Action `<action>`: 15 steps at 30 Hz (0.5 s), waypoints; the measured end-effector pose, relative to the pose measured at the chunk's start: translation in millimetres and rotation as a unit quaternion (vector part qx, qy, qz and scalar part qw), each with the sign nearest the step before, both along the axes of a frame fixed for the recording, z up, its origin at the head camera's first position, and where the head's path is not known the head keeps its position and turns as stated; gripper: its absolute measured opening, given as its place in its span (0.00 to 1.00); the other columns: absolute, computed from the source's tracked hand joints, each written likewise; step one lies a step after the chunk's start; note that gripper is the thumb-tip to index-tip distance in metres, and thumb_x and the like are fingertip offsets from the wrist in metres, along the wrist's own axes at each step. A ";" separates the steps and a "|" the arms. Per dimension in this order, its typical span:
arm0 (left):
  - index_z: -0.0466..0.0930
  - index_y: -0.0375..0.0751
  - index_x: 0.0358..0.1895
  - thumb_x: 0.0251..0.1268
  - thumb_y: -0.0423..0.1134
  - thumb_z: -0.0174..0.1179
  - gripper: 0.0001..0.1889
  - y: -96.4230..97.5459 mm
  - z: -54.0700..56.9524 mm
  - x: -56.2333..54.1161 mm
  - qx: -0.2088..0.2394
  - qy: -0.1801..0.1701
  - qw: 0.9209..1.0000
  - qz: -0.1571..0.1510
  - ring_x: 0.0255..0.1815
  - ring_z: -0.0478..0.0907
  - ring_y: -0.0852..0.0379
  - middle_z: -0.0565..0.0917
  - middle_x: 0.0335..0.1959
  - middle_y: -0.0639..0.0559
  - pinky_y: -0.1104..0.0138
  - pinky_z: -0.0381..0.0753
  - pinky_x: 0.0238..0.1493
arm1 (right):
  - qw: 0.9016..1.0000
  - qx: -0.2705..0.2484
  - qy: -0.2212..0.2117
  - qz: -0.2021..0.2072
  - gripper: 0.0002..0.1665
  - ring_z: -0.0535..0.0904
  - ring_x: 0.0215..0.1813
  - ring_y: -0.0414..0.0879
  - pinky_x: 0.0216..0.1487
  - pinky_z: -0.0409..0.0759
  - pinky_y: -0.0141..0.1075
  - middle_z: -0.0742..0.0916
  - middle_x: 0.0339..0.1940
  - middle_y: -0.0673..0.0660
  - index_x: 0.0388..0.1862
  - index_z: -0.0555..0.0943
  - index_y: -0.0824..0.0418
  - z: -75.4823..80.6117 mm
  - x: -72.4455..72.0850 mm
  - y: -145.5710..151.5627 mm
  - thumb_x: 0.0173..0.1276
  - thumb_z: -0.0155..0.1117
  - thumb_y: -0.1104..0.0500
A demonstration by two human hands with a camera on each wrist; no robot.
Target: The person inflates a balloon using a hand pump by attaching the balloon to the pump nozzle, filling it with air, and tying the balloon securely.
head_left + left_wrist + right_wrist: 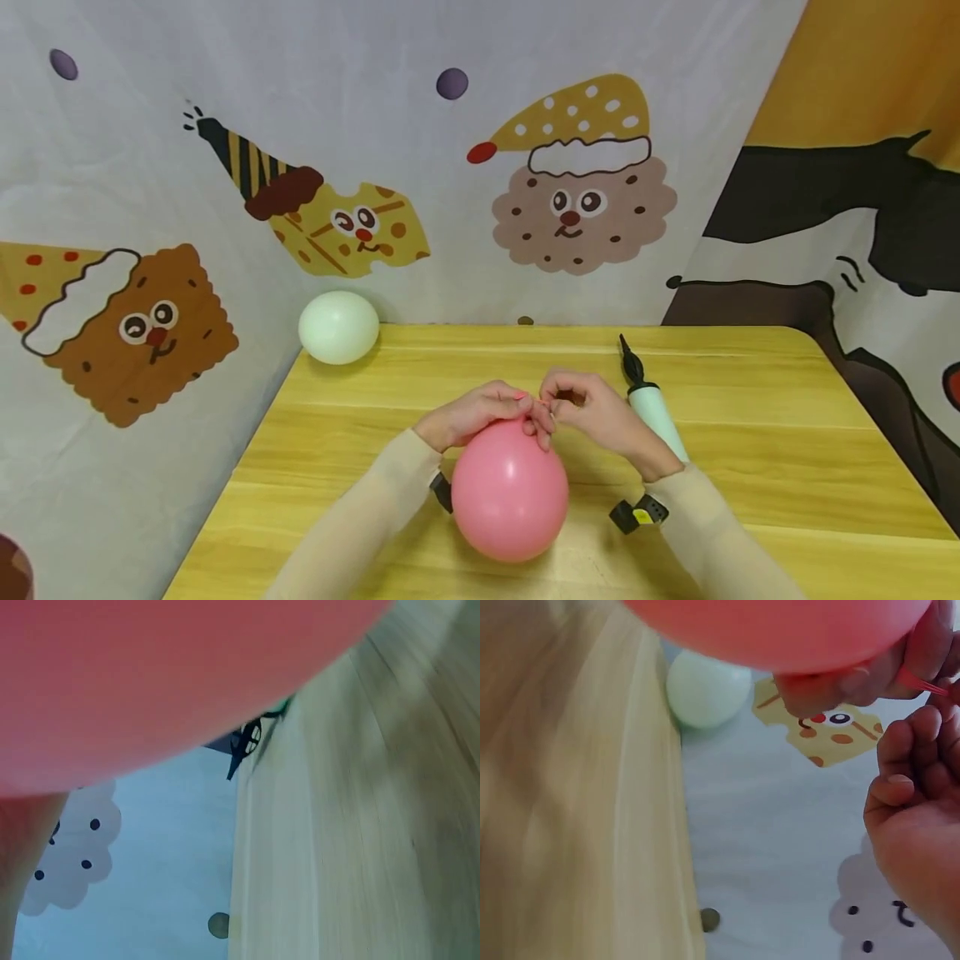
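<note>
A round, inflated pink balloon [510,492] hangs below both hands, its neck upward. My left hand [491,412] grips the neck, fingers curled around it at the top of the balloon. With its fingertips my right hand [596,412] pinches the stretched end of the neck, just right of the left hand. In the right wrist view the thin pink neck [922,685] runs taut from the left fingers to the right fingertips. The balloon [150,675] fills the upper part of the left wrist view and hides most of the left hand there.
A pale green balloon [339,327] rests at the table's back left corner. Right of the right hand lies a hand pump [656,412] with a black nozzle and light green barrel. The wooden table [787,467] meets a cartoon-printed cloth [450,292] along its back edge.
</note>
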State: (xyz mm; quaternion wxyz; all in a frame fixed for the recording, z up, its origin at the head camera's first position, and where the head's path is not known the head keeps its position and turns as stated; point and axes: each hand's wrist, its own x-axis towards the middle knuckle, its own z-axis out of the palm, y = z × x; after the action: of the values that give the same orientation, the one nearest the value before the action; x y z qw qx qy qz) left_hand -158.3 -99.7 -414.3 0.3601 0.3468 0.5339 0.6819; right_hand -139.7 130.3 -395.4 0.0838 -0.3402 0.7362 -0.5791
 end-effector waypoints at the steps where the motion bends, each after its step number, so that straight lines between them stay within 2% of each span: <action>1: 0.81 0.23 0.50 0.84 0.46 0.50 0.24 0.7 0.9 0.4 -0.002 0.005 1.000 0.009 0.51 0.84 0.57 0.90 0.41 0.53 0.64 0.78 0.62 | 1.000 -0.015 -0.013 0.012 0.13 0.79 0.42 0.51 0.46 0.78 0.43 0.83 0.35 0.55 0.34 0.79 0.57 -0.5 -0.6 0.7 0.70 0.51 0.72; 4: 0.75 0.13 0.52 0.83 0.46 0.53 0.28 3.7 3.6 3.1 -0.013 0.024 0.998 0.049 0.52 0.84 0.57 0.90 0.40 0.54 0.64 0.79 0.61 | 0.998 -0.037 -0.046 0.029 0.12 0.80 0.43 0.54 0.51 0.76 0.47 0.83 0.35 0.58 0.34 0.78 0.60 -1.6 -2.8 2.0 0.69 0.47 0.70; 7: 0.77 0.13 0.52 0.79 0.47 0.57 0.29 7.7 3.5 7.0 -0.026 0.024 0.994 0.100 0.50 0.85 0.58 0.90 0.37 0.55 0.64 0.81 0.60 | 0.996 -0.045 -0.070 0.035 0.11 0.80 0.44 0.56 0.54 0.74 0.51 0.83 0.35 0.60 0.34 0.78 0.62 -2.2 -4.3 2.3 0.69 0.47 0.68; 11: 0.79 0.15 0.53 0.77 0.42 0.61 0.24 13.0 1.6 12.4 -0.039 0.005 0.984 0.173 0.44 0.87 0.59 0.90 0.33 0.55 0.63 0.83 0.56 | 0.996 -0.044 -0.078 0.030 0.10 0.79 0.47 0.56 0.57 0.73 0.54 0.83 0.36 0.60 0.35 0.79 0.62 -6.0 -5.4 3.7 0.71 0.50 0.66; 15: 0.83 0.18 0.50 0.74 0.35 0.64 0.17 16.4 1.8 16.3 -0.043 -0.023 0.969 0.240 0.42 0.88 0.57 0.90 0.33 0.50 0.60 0.86 0.52 | 0.996 -0.049 -0.077 0.023 0.06 0.77 0.47 0.53 0.56 0.74 0.51 0.81 0.37 0.59 0.36 0.78 0.64 -11.8 -6.3 6.2 0.71 0.53 0.66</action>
State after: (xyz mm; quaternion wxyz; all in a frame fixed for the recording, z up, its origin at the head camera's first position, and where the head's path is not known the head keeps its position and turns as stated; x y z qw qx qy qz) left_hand -142.0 -83.3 -412.5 0.2126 0.1765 0.6218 0.7328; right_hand -146.1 136.5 -407.2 0.1369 -0.3155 0.6904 -0.6365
